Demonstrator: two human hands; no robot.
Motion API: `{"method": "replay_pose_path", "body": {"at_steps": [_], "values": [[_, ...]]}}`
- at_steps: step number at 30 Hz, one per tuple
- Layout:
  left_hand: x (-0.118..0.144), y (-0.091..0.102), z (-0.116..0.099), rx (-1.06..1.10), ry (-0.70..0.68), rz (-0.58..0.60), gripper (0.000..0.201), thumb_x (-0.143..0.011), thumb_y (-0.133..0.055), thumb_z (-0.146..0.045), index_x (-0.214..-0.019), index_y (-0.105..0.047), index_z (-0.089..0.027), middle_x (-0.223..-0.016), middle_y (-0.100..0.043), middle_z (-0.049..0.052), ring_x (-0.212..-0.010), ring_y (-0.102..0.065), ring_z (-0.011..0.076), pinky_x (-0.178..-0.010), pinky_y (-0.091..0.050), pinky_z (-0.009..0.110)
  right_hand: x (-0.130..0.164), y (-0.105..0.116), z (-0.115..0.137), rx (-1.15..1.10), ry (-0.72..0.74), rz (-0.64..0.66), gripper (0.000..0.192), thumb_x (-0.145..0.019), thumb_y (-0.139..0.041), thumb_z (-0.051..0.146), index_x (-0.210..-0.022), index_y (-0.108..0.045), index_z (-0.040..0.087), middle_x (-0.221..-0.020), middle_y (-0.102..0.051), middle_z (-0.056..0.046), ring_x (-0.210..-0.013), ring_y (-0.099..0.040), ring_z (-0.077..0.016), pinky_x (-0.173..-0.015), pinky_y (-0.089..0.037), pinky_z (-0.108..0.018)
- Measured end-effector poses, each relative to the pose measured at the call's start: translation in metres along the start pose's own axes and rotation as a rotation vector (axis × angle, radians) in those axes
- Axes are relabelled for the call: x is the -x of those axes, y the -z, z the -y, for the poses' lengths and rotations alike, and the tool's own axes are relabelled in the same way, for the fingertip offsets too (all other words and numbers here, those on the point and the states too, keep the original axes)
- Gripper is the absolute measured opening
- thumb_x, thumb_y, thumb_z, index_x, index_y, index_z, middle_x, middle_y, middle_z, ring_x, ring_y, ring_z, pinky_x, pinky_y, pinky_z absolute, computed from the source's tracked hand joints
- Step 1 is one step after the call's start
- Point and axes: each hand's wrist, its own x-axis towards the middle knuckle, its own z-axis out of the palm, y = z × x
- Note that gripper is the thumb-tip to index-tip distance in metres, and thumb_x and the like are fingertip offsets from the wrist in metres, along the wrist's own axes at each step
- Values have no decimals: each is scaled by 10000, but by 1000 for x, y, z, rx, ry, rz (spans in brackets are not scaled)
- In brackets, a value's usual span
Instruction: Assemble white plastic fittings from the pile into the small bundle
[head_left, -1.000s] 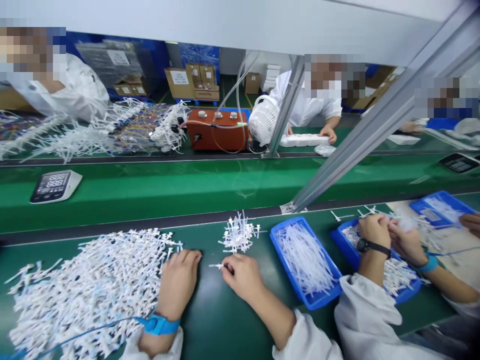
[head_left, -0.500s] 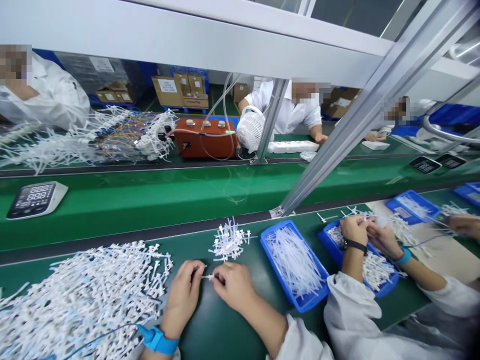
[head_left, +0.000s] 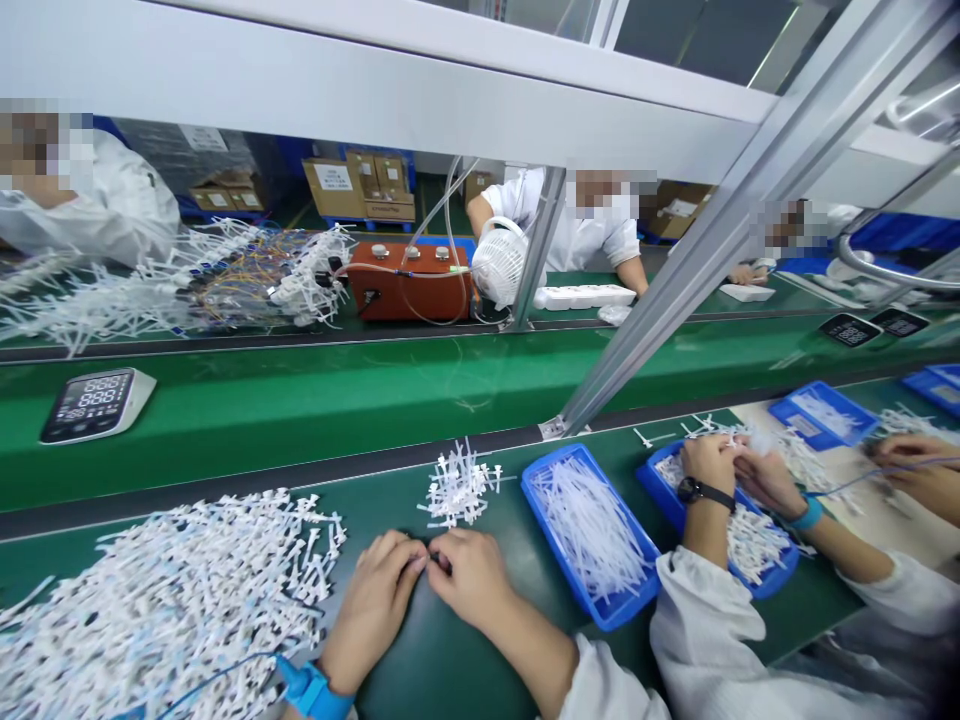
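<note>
Both hands meet fingertip to fingertip low in the middle of the frame: the left hand (head_left: 375, 605) and the right hand (head_left: 471, 578) are pinched shut on one small white plastic piece (head_left: 429, 561), which is almost wholly hidden between the fingers. The grip on each side looks tight, thumbs and forefingers pressed in from opposite ends. What little shows of the piece suggests its long axis runs left to right across the frame, an end toward each hand; which end is which cannot be told.

I judge this to be the joining step, two small parts being pushed together. The next move seems to call for a straight, steady push along that axis, then letting go with one hand.

Just above the hands lies a small heap of finished pieces (head_left: 457, 487) on the dark green surface (head_left: 442, 660). To the lower left spreads a large pile of white parts (head_left: 172, 590), touching the left wrist with its blue wrist strap (head_left: 311, 688). Right of the hands stands a blue tray of thin white tubes (head_left: 589, 525). Farther right a co-worker's hands (head_left: 731, 470) work over another blue tray (head_left: 757, 545). Across the bright green belt (head_left: 375, 400), at the upper left, sits a white meter (head_left: 96, 402), and beyond it an orange box (head_left: 409, 280) and a small white fan (head_left: 499, 265).
</note>
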Motion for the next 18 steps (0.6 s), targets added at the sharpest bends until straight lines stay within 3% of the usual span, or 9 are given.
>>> {"method": "replay_pose_path", "body": {"at_steps": [5,11,18], "values": [[-2,0,0,16,38,-42,313,-987,-362,-389,-931,-627,-232,-940,-595,60,-897,-568,209,-804,-500,356,0,0,0,-32,-5,-3,136,-851,-568,301,-894,-688,252,-781,-660,24,-702,-580,-113,-639,-335,-203],[-1,-1,3,-15,19,-8,300,-979,-391,-387,-921,-646,-240,-897,-583,53,-858,-569,206,-790,-498,356,0,1,1,-21,13,-22,117,-845,-569,300,-847,-674,248,-769,-653,32,-686,-568,-112,-617,-302,-219],[-1,-4,7,-8,28,-73,293,-979,-386,-380,-921,-631,-230,-898,-575,52,-862,-568,204,-776,-500,338,1,-2,-1,-49,3,-28,127,-845,-576,297,-896,-689,267,-766,-651,38,-694,-571,-110,-630,-304,-219]]}}
